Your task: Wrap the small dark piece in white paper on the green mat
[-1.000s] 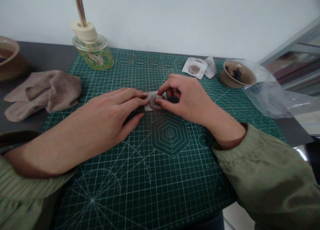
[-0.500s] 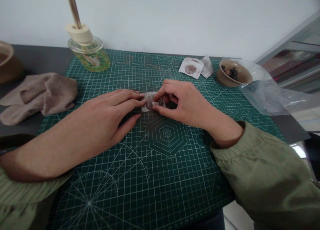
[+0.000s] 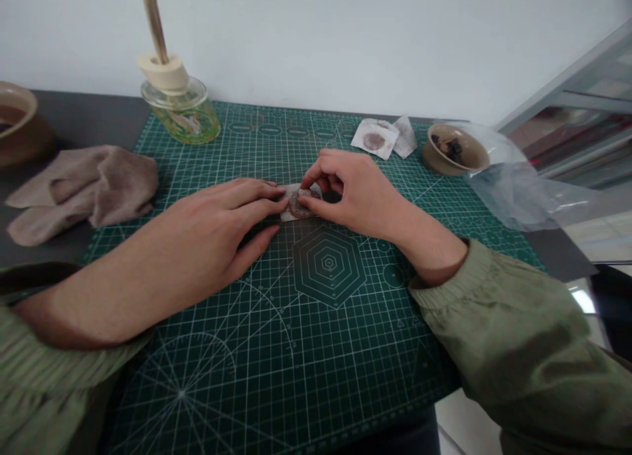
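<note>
A small strip of white paper [image 3: 297, 203] with a round brown stain lies on the green cutting mat [image 3: 316, 356], between my hands. My left hand [image 3: 217, 228] rests flat with its fingertips on the strip's left end. My right hand [image 3: 350, 195] pinches the strip's right part between thumb and fingers, covering some of the stain. Olive sleeves cover both forearms further back.
Behind the hands are a stained white paper [image 3: 374, 140] and a ceramic bowl [image 3: 454, 151] holding dark pieces, beside a clear plastic bag [image 3: 518, 191]. A taupe cloth [image 3: 83, 185], a glass jar [image 3: 180, 118] and a brown bowl [image 3: 17, 122] stand at the left.
Both hands stay on the paper strip. My right fingers sit slightly closer over the stain, and the whole scene has drifted a little left in view.
</note>
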### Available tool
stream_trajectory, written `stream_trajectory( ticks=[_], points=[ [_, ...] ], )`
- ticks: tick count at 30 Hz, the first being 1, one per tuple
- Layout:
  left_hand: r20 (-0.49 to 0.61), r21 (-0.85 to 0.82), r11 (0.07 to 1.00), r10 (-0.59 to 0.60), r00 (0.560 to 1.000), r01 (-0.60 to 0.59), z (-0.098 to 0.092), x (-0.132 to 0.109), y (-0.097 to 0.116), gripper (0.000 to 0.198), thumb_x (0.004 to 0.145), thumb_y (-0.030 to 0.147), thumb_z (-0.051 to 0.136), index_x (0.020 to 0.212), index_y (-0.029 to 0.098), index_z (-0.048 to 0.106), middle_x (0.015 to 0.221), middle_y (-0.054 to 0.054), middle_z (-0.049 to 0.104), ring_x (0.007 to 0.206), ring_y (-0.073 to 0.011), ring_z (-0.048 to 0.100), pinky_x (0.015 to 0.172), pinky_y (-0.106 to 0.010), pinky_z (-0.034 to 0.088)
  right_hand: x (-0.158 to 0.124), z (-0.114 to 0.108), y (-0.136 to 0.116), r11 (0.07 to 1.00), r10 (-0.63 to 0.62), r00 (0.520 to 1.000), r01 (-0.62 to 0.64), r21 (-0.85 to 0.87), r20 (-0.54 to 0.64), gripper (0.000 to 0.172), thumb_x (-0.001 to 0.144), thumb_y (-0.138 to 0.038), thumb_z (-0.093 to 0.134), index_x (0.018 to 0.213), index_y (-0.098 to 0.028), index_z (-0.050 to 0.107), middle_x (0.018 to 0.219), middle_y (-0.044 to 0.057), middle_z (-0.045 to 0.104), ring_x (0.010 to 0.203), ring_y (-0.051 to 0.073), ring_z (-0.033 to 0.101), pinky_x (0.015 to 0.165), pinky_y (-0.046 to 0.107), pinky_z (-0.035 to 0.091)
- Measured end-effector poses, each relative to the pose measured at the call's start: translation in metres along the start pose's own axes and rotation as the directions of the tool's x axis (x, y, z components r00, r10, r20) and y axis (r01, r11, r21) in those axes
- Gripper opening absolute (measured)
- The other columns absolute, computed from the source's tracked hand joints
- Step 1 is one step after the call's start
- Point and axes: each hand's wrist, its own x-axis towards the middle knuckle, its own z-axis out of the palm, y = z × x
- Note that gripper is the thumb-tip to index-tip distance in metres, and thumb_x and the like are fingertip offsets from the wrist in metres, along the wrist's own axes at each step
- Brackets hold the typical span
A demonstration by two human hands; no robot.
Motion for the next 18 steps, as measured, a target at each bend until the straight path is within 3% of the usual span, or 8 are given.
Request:
stream_trajectory(
  ticks=[6, 11, 16, 18],
  points=[
    [-0.016, -0.067, 0.997, -0.026, 1.0, 0.025, 0.001, -0.001, -0.001, 0.043, 0.119, 0.038, 0.049, 0.144, 0.022, 0.08, 0.148, -0.015, 0.079, 0.136, -0.0403, 0.078, 0.123, -0.063, 0.064, -0.009, 0.002, -0.007, 0.997, -0.066, 0.998, 0.066, 0.044, 0.008, 0.008, 0.099, -0.024, 0.082, 0.099, -0.016, 0.081, 0.086, 0.0, 0.066, 0.078, 0.017, 0.058, 0.078, 0.033, 0.046],
    [-0.003, -0.07, 0.997, -0.042, 0.999, 0.042, 0.001, -0.001, -0.001, 0.047, 0.119, 0.046, 0.047, 0.148, 0.028, 0.08, 0.147, -0.012, 0.08, 0.134, -0.0416, 0.079, 0.122, -0.063, 0.064, -0.019, -0.008, -0.006, 1.0, -0.022, 0.999, 0.021, 0.019, 0.023, 0.005, 0.097, -0.021, 0.084, 0.1, -0.018, 0.081, 0.086, 0.0, 0.067, 0.077, 0.017, 0.057, 0.077, 0.034, 0.046],
    [0.055, -0.009, 0.997, -0.082, 0.995, 0.083, -0.002, 0.0, 0.004, 0.049, 0.122, 0.039, 0.042, 0.153, 0.021, 0.074, 0.152, -0.012, 0.078, 0.139, -0.0375, 0.076, 0.125, -0.06, 0.062, -0.017, -0.012, 0.001, 1.0, 0.021, 1.0, -0.021, -0.015, 0.018, 0.008, 0.098, -0.025, 0.086, 0.101, -0.019, 0.081, 0.087, 0.001, 0.066, 0.076, 0.018, 0.055, 0.077, 0.037, 0.046],
    [0.026, 0.003, 0.999, -0.045, 0.999, 0.045, -0.001, 0.0, 0.003, 0.05, 0.122, 0.042, 0.041, 0.152, 0.019, 0.074, 0.149, -0.014, 0.079, 0.137, -0.0385, 0.077, 0.122, -0.06, 0.064, -0.013, -0.011, 0.004, 0.999, 0.021, 1.0, -0.021, -0.023, 0.009, 0.008, 0.098, -0.024, 0.085, 0.1, -0.019, 0.08, 0.086, 0.001, 0.066, 0.076, 0.018, 0.055, 0.077, 0.037, 0.045]
  ],
)
